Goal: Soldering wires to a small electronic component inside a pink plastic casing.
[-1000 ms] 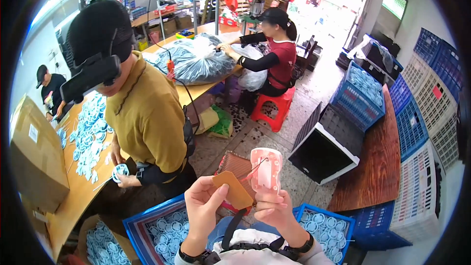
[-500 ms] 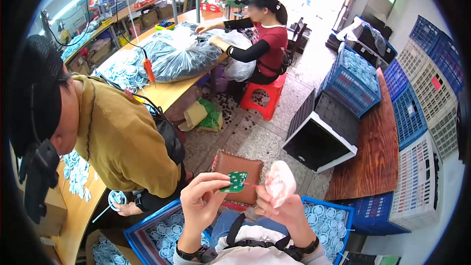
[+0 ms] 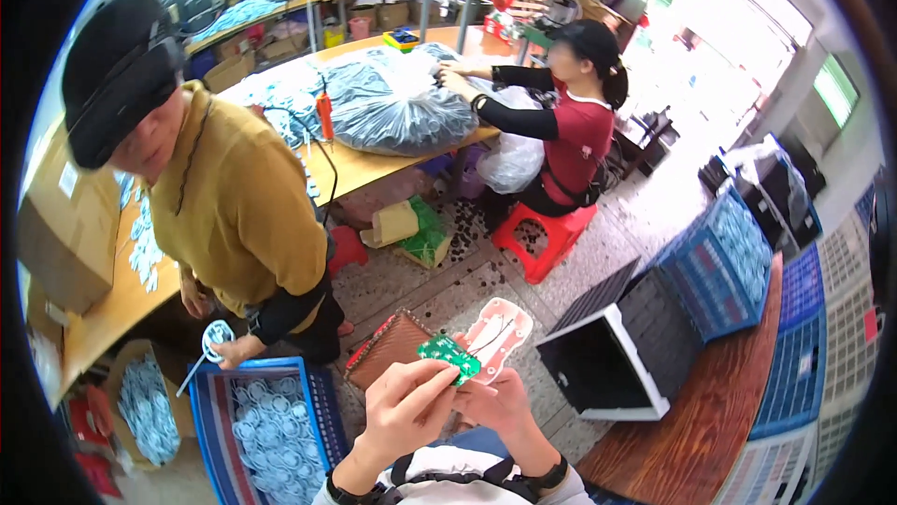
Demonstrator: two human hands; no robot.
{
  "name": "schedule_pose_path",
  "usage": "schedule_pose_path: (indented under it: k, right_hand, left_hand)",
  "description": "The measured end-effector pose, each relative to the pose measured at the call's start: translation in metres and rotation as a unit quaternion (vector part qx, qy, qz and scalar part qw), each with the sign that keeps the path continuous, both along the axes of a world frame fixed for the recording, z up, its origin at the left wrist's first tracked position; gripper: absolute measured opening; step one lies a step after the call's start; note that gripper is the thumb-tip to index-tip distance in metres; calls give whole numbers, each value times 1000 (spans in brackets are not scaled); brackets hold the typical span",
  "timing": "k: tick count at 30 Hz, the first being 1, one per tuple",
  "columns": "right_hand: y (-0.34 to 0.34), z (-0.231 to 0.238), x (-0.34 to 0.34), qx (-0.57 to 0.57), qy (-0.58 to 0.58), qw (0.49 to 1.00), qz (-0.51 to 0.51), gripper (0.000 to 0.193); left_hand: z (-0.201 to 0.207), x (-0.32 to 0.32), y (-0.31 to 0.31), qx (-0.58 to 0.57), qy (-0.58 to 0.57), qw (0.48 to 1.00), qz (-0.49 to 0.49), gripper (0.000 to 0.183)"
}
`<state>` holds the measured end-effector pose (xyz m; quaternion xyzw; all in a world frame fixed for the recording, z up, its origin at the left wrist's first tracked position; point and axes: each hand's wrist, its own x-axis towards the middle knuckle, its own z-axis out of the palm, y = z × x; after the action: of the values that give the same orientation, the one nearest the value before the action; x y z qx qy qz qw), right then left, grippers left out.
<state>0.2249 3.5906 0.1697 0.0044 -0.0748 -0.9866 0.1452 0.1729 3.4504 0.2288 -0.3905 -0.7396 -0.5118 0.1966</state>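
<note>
Pinched between the fingers and thumb of my left hand (image 3: 409,409) is a green circuit board (image 3: 447,353) with small pale parts on it. My right hand (image 3: 507,410) grips the lower end of a pale pink plastic shell (image 3: 509,329), whose hollow inner side with small posts faces up. Thin wires (image 3: 493,338), dark in this view, run from the board across the shell. The board overlaps the shell's left edge, and both hands are close together; whether they touch is unclear.
A brown cushion (image 3: 381,341) lies beyond my hands. Blue crates, one (image 3: 271,430) at lower left, hold light-blue plastic parts. A black-and-white box (image 3: 598,360) stands at right. At left, a person in mustard (image 3: 238,211) holds a light-blue part; another in red (image 3: 581,136) sits at a table (image 3: 364,169).
My view has swung left. The shell has turned from edge-on to show its inside. My hands have drawn together, bringing board and shell next to each other.
</note>
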Motion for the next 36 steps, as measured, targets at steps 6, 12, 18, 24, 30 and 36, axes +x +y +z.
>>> schedule_pose_path:
  k: [6, 12, 18, 24, 30, 36]
  right_hand:
    - [8, 16, -23, 22, 51, 993, 101, 48]
    - [-40, 18, -36, 88, -2, 985, 152, 50]
    - [-110, 28, -57, 23, 51, 971, 233, 38]
    - [-165, 32, -66, 50, -36, 948, 312, 33]
    - [-216, 25, -71, 16, -68, 929, 364, 35]
    - [-247, 22, -69, 17, -79, 916, 392, 35]
  left_hand:
    - [1, 25, -6, -20, -25, 993, 116, 31]
    - [-5, 19, -53, 26, -21, 979, 200, 29]
    - [6, -10, -132, 37, 50, 965, 253, 22]
    - [5, -56, -209, 163, -230, 947, 157, 9]
    - [-47, -85, -260, 408, -540, 736, -29, 13]
    - [-70, -73, -286, 510, -686, 467, -226, 31]
